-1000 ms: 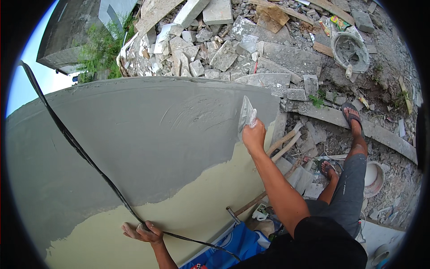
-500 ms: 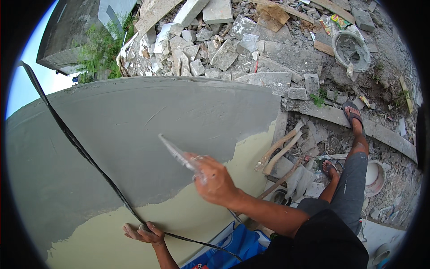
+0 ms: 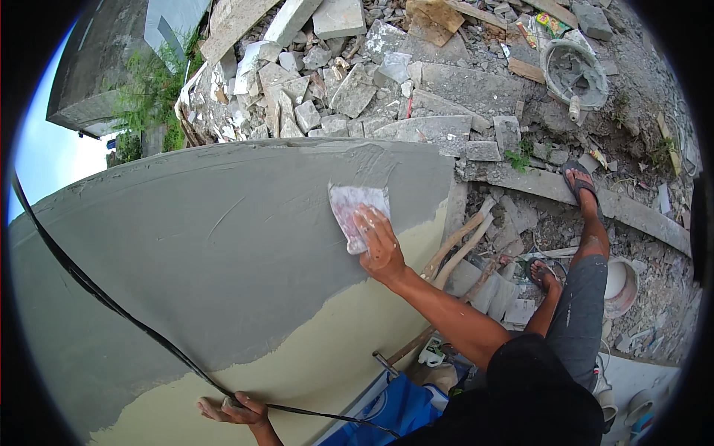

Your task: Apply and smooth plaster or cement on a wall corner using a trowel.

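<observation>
Right now, the right hand [image 3: 381,249] holds a flat pale plate [image 3: 349,208], its fingers spread over the near face, against the grey plaster [image 3: 186,260] near the wall's far right end. A rougher patch of plaster shows just above the plate. Lower down, the wall is bare pale yellow [image 3: 349,323], meeting the grey along a ragged edge. The left hand [image 3: 242,409], fingers loosely curled, holds a black cable [image 3: 123,312] that runs from the upper left down across the front of the wall. Beyond the wall lies rubble [image 3: 312,85]; a tub [image 3: 550,74] of grey mix sits at the upper right. Near the person's legs are wooden poles [image 3: 454,253] and a bucket [image 3: 631,297] with white contents. A blue sheet [image 3: 401,405] lies at the bottom.
</observation>
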